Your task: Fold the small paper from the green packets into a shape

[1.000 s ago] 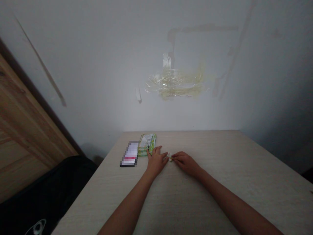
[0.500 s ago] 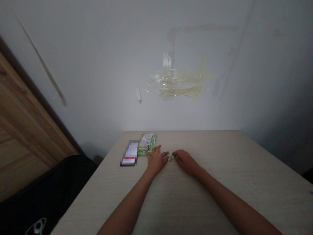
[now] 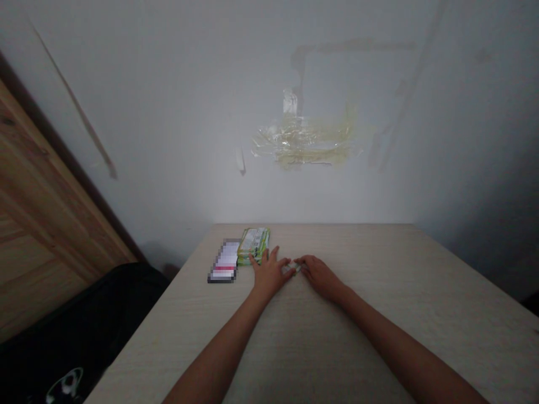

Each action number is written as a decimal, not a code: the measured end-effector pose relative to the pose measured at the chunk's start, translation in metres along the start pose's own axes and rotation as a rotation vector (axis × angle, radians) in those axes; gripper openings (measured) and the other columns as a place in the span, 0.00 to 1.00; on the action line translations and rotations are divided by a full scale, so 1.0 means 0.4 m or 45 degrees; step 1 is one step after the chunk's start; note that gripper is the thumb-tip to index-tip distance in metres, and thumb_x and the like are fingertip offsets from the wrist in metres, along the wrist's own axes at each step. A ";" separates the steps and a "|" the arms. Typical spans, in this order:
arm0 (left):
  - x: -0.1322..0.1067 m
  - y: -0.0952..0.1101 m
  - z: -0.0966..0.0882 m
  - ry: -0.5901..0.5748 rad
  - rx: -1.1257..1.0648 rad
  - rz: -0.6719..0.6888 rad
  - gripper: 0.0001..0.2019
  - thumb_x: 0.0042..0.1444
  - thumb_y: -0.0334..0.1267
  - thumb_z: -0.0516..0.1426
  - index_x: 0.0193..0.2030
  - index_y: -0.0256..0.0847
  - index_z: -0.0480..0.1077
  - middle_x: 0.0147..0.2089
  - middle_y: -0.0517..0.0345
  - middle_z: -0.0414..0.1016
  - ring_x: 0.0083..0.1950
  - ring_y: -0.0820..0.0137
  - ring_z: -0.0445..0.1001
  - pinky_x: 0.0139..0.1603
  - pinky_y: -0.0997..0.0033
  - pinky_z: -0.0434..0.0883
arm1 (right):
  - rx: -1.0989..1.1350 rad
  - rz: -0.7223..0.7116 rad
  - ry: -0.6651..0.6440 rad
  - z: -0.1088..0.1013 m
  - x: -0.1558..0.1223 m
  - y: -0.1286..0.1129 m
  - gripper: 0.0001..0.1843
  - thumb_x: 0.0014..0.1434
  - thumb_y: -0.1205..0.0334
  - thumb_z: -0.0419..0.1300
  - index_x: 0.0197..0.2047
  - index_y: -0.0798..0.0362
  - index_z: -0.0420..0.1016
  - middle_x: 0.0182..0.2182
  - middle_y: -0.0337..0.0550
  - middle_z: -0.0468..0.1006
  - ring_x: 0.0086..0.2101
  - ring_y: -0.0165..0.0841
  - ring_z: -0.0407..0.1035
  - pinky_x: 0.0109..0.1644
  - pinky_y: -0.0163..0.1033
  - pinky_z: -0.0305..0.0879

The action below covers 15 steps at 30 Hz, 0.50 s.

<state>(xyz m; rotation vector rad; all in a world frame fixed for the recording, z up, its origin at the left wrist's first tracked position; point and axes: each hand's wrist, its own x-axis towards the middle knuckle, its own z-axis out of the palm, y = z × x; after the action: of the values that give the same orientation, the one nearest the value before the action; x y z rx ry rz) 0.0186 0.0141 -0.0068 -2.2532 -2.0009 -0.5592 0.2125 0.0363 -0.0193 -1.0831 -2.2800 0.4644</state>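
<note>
Between my two hands lies a small white-and-green piece [image 3: 297, 266], perhaps a folded packet or wrapper, mostly covered by fingers. My left hand [image 3: 268, 275] has its thumb and forefinger at the left side of this piece, with its other fingers spread toward a stack of green-and-white packets [image 3: 254, 242]. At the right side, the bent fingers of my right hand [image 3: 319, 275] are closed on the piece's edge. Both hands rest low over the table. What exactly the piece is, I cannot make out.
A phone [image 3: 223, 261] with a blurred screen lies left of the packet stack. The pale wooden table [image 3: 337, 348] meets a wall with clear tape [image 3: 311, 140] on it. A black bag [image 3: 92, 314] stands at the left, near a wooden panel [image 3: 37, 185].
My left thumb and forefinger have shifted slightly right over the small piece, so less of it shows. The view has moved a little; the stack and phone stay put.
</note>
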 end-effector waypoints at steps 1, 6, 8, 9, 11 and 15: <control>-0.001 0.000 -0.002 0.015 0.003 0.016 0.18 0.54 0.60 0.55 0.49 0.64 0.74 0.69 0.62 0.58 0.69 0.47 0.50 0.63 0.25 0.28 | -0.008 0.004 0.012 0.000 0.000 0.000 0.14 0.64 0.68 0.51 0.52 0.53 0.67 0.49 0.49 0.74 0.51 0.36 0.66 0.58 0.43 0.59; -0.003 0.000 -0.006 0.059 0.011 0.060 0.18 0.54 0.60 0.54 0.47 0.62 0.75 0.69 0.61 0.58 0.69 0.45 0.50 0.62 0.24 0.27 | -0.057 0.024 0.052 -0.007 -0.007 -0.004 0.10 0.65 0.67 0.51 0.48 0.52 0.67 0.46 0.48 0.75 0.48 0.36 0.68 0.54 0.42 0.62; -0.004 -0.001 -0.005 0.065 0.013 0.065 0.18 0.54 0.60 0.54 0.48 0.62 0.75 0.69 0.61 0.58 0.69 0.45 0.50 0.62 0.25 0.26 | -0.075 0.032 0.064 -0.014 -0.011 -0.008 0.08 0.66 0.66 0.50 0.47 0.52 0.67 0.44 0.47 0.75 0.46 0.35 0.69 0.52 0.41 0.62; -0.004 -0.001 -0.005 0.067 0.014 0.066 0.18 0.54 0.61 0.54 0.48 0.62 0.75 0.69 0.61 0.58 0.70 0.45 0.50 0.62 0.25 0.26 | -0.089 0.035 0.074 -0.018 -0.013 -0.010 0.07 0.67 0.65 0.49 0.46 0.52 0.67 0.43 0.47 0.75 0.45 0.35 0.69 0.51 0.40 0.63; -0.004 -0.001 -0.004 0.064 0.012 0.064 0.19 0.54 0.61 0.54 0.48 0.62 0.75 0.69 0.61 0.58 0.70 0.45 0.49 0.62 0.25 0.26 | -0.129 0.037 0.094 -0.025 -0.015 -0.012 0.07 0.68 0.63 0.49 0.44 0.52 0.67 0.40 0.47 0.75 0.42 0.35 0.70 0.49 0.40 0.63; -0.004 -0.002 -0.001 0.059 0.014 0.061 0.18 0.54 0.60 0.54 0.48 0.63 0.74 0.69 0.62 0.58 0.70 0.45 0.49 0.62 0.25 0.26 | -0.180 0.030 0.124 -0.032 -0.018 -0.012 0.09 0.68 0.59 0.48 0.42 0.52 0.67 0.37 0.46 0.74 0.40 0.35 0.69 0.46 0.39 0.63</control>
<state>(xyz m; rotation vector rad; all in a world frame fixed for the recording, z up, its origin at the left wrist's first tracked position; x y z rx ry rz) 0.0176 0.0125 -0.0071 -2.2536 -1.9184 -0.5891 0.2212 0.0286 -0.0095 -1.1767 -2.2433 0.2563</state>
